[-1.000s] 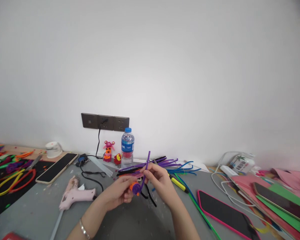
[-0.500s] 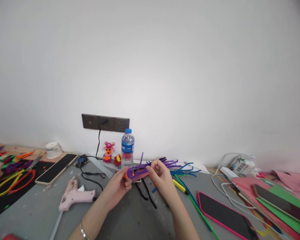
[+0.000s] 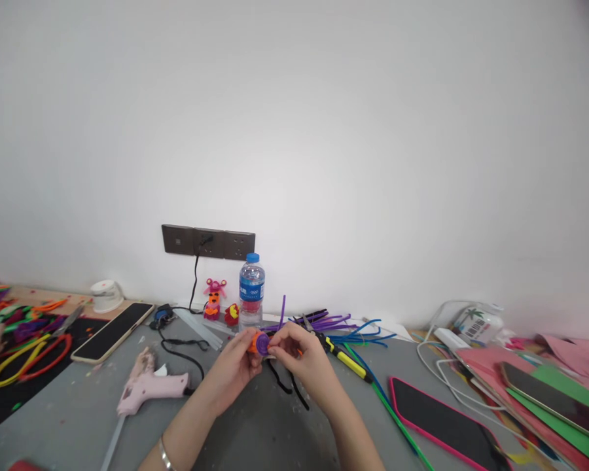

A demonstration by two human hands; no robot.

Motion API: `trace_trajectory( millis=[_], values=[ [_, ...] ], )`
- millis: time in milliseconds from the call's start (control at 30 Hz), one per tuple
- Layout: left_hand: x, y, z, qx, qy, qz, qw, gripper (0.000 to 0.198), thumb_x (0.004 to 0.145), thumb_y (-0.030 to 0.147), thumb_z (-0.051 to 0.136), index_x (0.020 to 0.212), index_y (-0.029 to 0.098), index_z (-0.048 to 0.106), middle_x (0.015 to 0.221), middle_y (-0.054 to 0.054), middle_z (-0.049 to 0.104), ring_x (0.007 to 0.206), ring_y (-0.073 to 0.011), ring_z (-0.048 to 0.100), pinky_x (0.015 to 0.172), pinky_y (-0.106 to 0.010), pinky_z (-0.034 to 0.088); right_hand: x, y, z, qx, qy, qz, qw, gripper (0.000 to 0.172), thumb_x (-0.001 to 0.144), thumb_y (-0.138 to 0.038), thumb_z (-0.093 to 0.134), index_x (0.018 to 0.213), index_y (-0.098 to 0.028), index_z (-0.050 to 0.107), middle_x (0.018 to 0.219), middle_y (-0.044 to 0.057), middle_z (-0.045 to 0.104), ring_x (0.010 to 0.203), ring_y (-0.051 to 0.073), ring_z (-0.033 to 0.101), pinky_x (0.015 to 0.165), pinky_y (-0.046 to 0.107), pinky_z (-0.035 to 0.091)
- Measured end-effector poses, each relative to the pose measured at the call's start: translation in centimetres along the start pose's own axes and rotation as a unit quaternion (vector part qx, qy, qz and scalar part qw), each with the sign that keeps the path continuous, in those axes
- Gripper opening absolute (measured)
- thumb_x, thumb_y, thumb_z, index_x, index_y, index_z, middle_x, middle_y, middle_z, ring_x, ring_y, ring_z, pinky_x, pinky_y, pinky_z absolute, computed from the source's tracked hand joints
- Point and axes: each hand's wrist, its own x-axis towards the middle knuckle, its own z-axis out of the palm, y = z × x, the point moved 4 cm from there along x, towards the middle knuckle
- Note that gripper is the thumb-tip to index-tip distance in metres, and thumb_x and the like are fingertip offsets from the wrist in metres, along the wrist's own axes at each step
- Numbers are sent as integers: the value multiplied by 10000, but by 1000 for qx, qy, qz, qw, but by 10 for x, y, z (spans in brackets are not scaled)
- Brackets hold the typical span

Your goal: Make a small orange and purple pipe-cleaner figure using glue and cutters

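Between the hands sits an orange-and-purple pipe-cleaner piece (image 3: 254, 345); left hand (image 3: 233, 367) grips it, right hand (image 3: 302, 356) pinches by its purple coil (image 3: 262, 344). Coil appears mostly wound; purple tail (image 3: 283, 311) stands unwound.

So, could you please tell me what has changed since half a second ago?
The right hand has moved left, in to the edge of the orange-and-purple coil. The left hand shifted slightly right, still holding that coil. The bottle, glue gun and pink-edged phone stayed put.

bottle (image 3: 251, 271): blue label (image 3: 245, 292), linked-rings sign (image 3: 254, 292) | white pack (image 3: 489, 322): palm-tree mark (image 3: 474, 314), barcode (image 3: 476, 326) | lettering: illegible
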Motion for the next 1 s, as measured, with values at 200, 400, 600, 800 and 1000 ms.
trace_trajectory(
  millis=[200, 400, 600, 800, 1000],
  values=[
    [0, 4, 2, 5, 14, 4, 1000, 316, 654, 389, 812, 766, 159, 626, 611, 48, 552, 494, -49, 405, 488, -184, 323, -2, -10, 2, -28, -21, -6, 999, 61, 783, -152, 573, 741, -187, 601, 686, -26, 525, 593, 117, 449, 541, 221, 324],
    [0, 13, 1, -29, 30, 30, 999, 349, 627, 395, 826, 690, 162, 574, 534, 69, 477, 478, -56, 396, 474, -188, 321, -3, 4, -36, -21, 126, 10, 992, 229, 809, -405, 600, 740, -188, 576, 623, -21, 496, 562, 135, 413, 523, 244, 313],
    [-3, 15, 5, -36, 16, 25, 999, 373, 627, 394, 832, 744, 163, 563, 585, 65, 506, 513, -55, 442, 503, -185, 355, -7, 35, -74, -56, 201, 59, 976, 453, 805, -567, 530, 539, -231, 384, 500, -64, 316, 498, 128, 321, 499, 262, 273],
    [-2, 10, 3, 18, 20, 28, 999, 428, 609, 396, 844, 846, 193, 552, 719, 26, 601, 613, -89, 551, 557, -202, 395, -3, 36, -47, 3, 135, 75, 988, 455, 769, -526, 599, 1069, -185, 615, 806, 37, 599, 706, 201, 553, 642, 301, 423],
    [-4, 4, 5, 162, -41, 45, 985, 354, 708, 461, 752, 840, 192, 563, 720, 16, 602, 618, -107, 550, 582, -220, 386, 0, 22, -24, 89, 31, 101, 990, 387, 811, -542, 581, 877, -174, 683, 658, -6, 559, 596, 147, 476, 573, 261, 379]
  ],
)
